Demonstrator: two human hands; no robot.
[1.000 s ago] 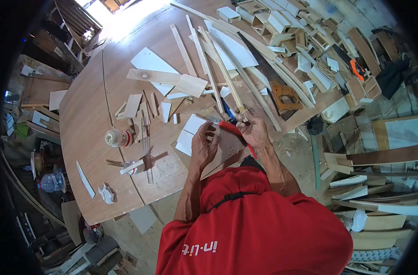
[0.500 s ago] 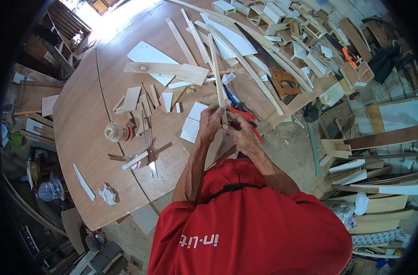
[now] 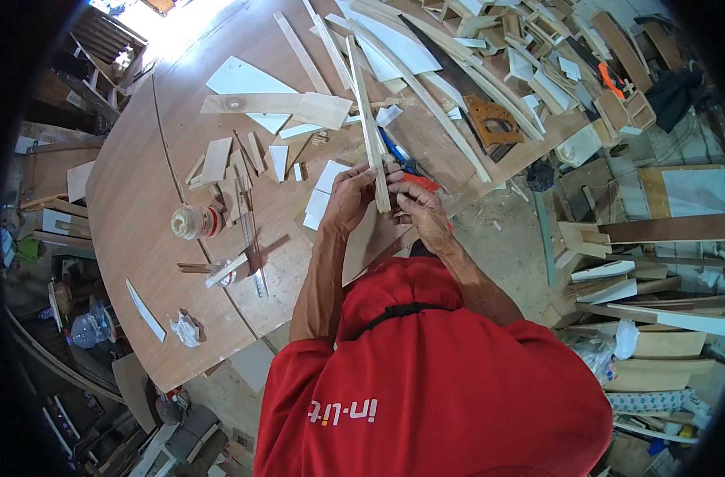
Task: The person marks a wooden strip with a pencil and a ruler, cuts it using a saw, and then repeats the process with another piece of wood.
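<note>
In the head view, my left hand (image 3: 353, 197) is closed around a long pale wooden strip (image 3: 366, 115) near its lower end. The strip points away from me over the table, its near end sticking out below the fingers. Just right of that end is my right hand (image 3: 424, 216), fingers bent and apart; whether a fingertip touches the strip cannot be made out. Beyond the hands lies a tool with blue (image 3: 396, 149) and red parts, partly covered by the fingers. White pieces (image 3: 323, 195) rest beside my left wrist.
The wooden table (image 3: 132, 262) bears a jar (image 3: 195, 222), a ruler (image 3: 255, 250), crumpled white paper (image 3: 186, 328) and several wood offcuts. A handsaw (image 3: 494, 126) lies at the right edge among long strips. Small wooden boxes crowd the far right; boards (image 3: 672, 230) are stacked on the right.
My right hand has come away from the strip's lower end, its fingers loosening. The strip's near end now shows below my left hand, which keeps its hold.
</note>
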